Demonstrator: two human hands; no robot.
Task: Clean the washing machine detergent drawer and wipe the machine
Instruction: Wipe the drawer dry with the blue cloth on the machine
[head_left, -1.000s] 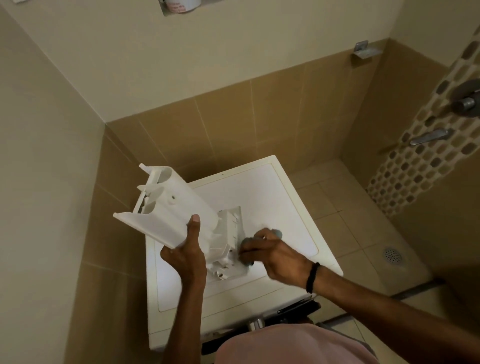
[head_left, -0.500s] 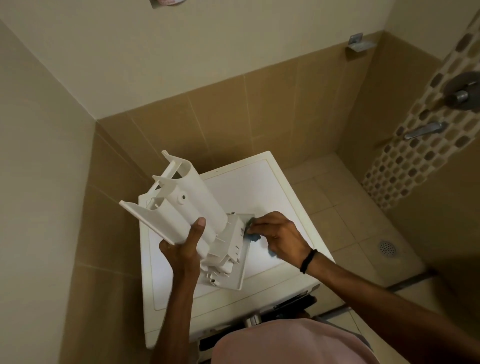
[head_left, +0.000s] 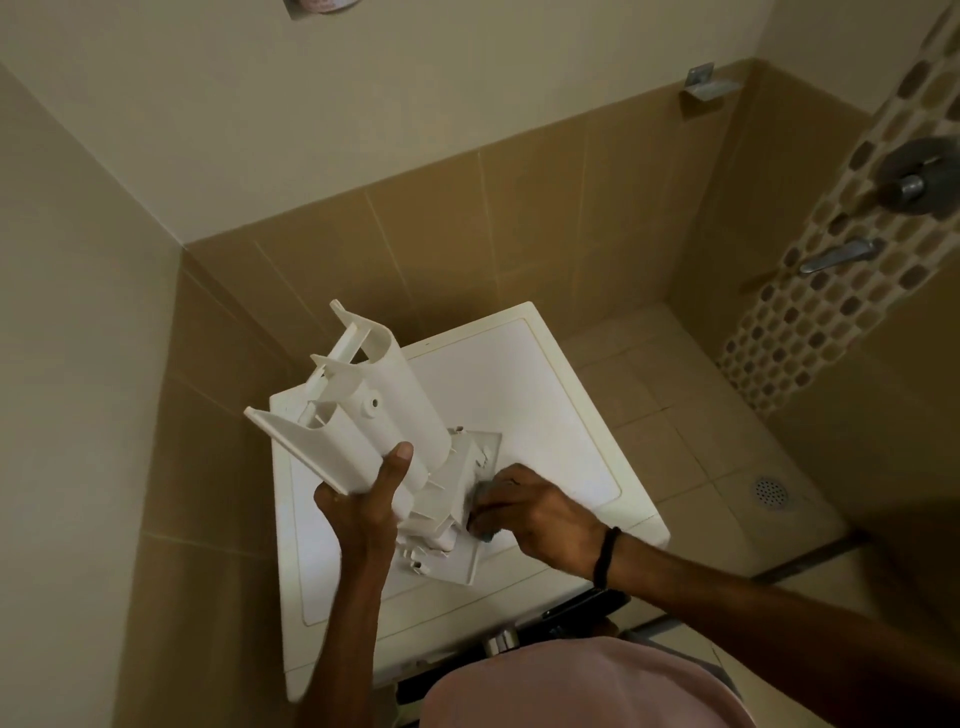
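A white plastic detergent drawer (head_left: 363, 415) stands tilted above the white washing machine top (head_left: 524, 405), its front panel resting low near the machine's front. My left hand (head_left: 366, 499) grips the drawer's body from below, thumb up along its side. My right hand (head_left: 530, 506) holds a small grey-blue cloth (head_left: 483, 493) and presses it against the back of the drawer's front panel. Most of the cloth is hidden under my fingers.
The machine sits in a corner between a cream wall on the left and tan wall tiles (head_left: 467, 234) behind. To the right lie a tiled shower floor with a round drain (head_left: 770, 491), a mosaic strip, and chrome shower fittings (head_left: 836, 257).
My right hand with the cloth has slid down along the drawer's front panel, after moving up it half a second before. My left hand has tipped the drawer more upright.
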